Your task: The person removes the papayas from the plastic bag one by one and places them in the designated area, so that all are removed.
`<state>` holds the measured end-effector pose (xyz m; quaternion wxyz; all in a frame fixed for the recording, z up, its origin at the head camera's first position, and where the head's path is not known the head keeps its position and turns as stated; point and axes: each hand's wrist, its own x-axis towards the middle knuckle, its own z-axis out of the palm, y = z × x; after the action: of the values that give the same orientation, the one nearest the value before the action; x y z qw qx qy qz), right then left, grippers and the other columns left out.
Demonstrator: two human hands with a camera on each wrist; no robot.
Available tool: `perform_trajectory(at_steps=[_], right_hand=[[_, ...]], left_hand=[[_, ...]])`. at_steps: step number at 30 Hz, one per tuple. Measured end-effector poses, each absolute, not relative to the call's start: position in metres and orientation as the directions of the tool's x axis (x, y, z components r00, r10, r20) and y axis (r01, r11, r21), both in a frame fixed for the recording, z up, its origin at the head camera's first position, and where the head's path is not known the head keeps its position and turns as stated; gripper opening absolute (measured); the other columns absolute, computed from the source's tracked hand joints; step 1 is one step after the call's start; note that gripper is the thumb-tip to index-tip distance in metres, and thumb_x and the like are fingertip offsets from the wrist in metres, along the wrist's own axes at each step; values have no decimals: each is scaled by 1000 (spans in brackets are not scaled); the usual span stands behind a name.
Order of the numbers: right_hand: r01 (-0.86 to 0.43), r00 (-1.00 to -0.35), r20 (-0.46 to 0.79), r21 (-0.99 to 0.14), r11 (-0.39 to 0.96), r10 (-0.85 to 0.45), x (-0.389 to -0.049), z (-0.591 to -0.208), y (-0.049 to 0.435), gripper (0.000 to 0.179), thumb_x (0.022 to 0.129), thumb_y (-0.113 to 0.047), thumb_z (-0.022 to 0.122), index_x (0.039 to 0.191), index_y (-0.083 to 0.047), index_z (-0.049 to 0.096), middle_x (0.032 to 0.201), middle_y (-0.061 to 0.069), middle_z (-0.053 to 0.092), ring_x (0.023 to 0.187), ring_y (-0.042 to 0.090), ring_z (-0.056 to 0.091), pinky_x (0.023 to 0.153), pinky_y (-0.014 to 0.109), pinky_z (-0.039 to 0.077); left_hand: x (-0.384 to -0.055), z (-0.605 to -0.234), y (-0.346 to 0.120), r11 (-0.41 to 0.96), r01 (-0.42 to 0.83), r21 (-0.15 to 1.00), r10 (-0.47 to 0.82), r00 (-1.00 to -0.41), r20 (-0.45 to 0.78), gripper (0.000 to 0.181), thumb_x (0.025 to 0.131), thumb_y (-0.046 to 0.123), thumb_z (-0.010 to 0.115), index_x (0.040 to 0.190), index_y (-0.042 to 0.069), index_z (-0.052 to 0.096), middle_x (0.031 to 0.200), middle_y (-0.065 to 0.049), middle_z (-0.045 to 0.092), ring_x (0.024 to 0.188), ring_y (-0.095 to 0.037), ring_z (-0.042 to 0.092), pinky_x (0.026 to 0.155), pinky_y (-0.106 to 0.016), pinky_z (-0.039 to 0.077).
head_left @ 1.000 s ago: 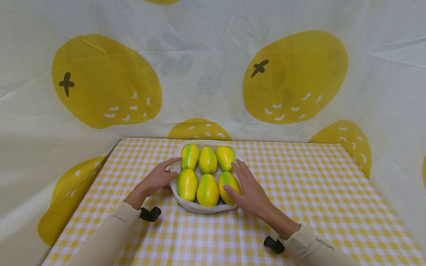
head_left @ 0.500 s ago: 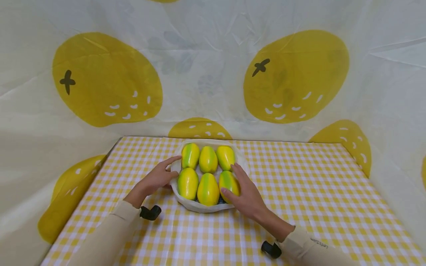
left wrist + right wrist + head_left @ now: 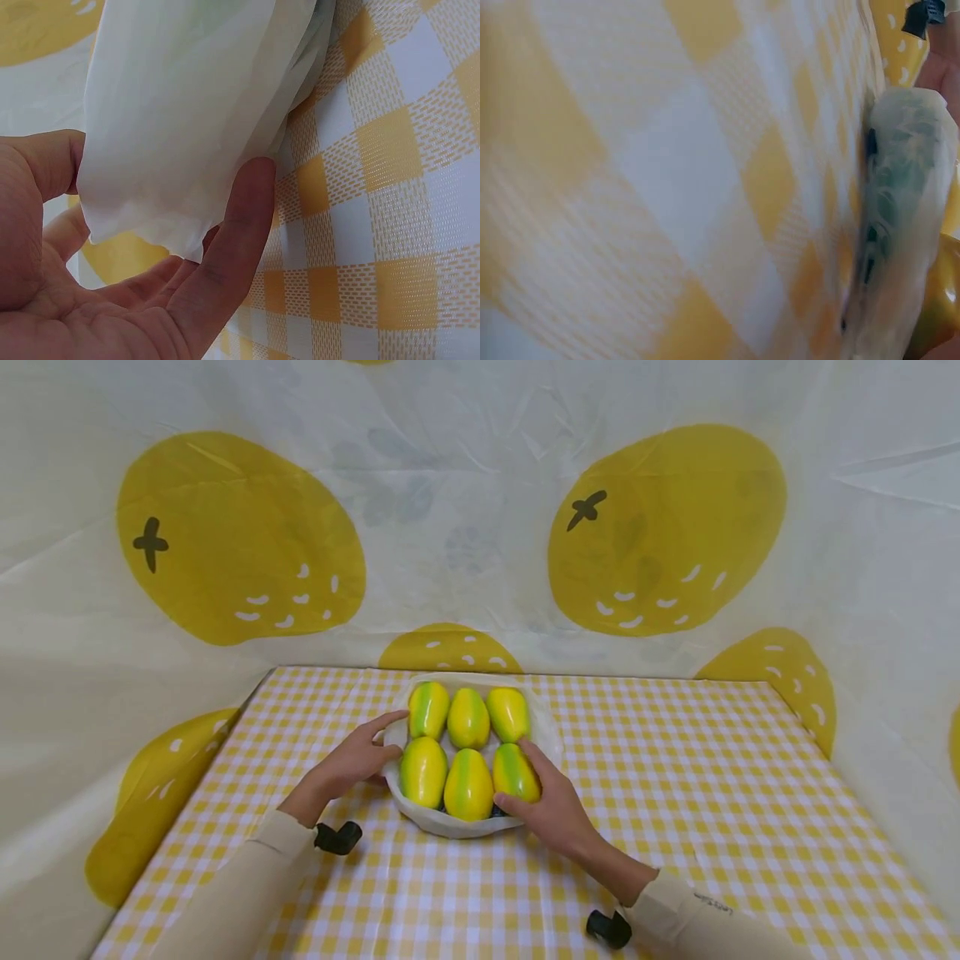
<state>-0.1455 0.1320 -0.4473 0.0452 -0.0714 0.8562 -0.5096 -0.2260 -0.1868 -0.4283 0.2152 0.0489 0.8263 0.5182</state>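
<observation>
Right hand, right of lower centre, forearm slanting in from lower right; thumb and fingers curled about the nearer right fruit, gripping it; left hand, left of lower centre, thumb and fingers pinching the left edge of a pale wrapped tray; five other fruits in the tray; against one second ago, right fingers closer about the fruit, left hand little changed.
</observation>
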Motion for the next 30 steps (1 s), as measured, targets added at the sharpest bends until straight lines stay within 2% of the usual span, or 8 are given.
perform_trajectory(at_steps=[6,9,14,20,25,30], right_hand=[[-43,-990,-28,-872,487,-139,-147,-451,130,87,89,-28,82,163,-17,35,156,9,51,125,26,58,106,48,48],[-33,-991,-36,-868,495,-129,-149,-450,129,87,88,-28,83,161,-17,38,150,9,55,121,25,59,103,46,49],[3,-988,-78,-868,497,-130,-152,-451,129,91,86,-31,85,161,-17,36,149,10,56,119,25,59,103,46,50],[27,-986,-99,-884,468,-131,-154,-455,130,96,82,-23,83,163,-16,33,155,11,51,124,27,58,107,49,49],[6,-988,-81,-877,481,-135,-156,-459,127,100,77,-21,85,162,-18,34,149,8,55,117,24,59,101,43,50],[12,-990,-79,-865,502,-113,-154,-457,126,98,78,-20,83,163,-15,34,152,9,53,119,25,59,102,45,51]], left_hand=[[-225,-428,-187,454,-146,879,305,-902,-307,66,103,15,54,165,25,32,158,-24,41,105,-26,63,76,-38,62],[-225,-428,-187,446,-145,883,313,-899,-306,65,104,15,53,165,24,32,156,-24,43,103,-25,64,77,-38,62],[-226,-428,-187,446,-147,883,315,-898,-308,64,104,14,52,164,24,33,159,-23,40,107,-27,64,77,-38,63],[-226,-428,-186,462,-146,875,308,-899,-312,64,104,16,53,164,24,33,167,-20,30,114,-30,60,77,-37,63],[-226,-428,-187,455,-157,876,302,-899,-318,64,104,16,53,165,24,32,168,-20,30,115,-31,62,77,-37,62],[-226,-429,-186,452,-153,879,309,-897,-316,64,105,16,52,165,23,32,169,-20,29,118,-31,62,78,-37,63]])
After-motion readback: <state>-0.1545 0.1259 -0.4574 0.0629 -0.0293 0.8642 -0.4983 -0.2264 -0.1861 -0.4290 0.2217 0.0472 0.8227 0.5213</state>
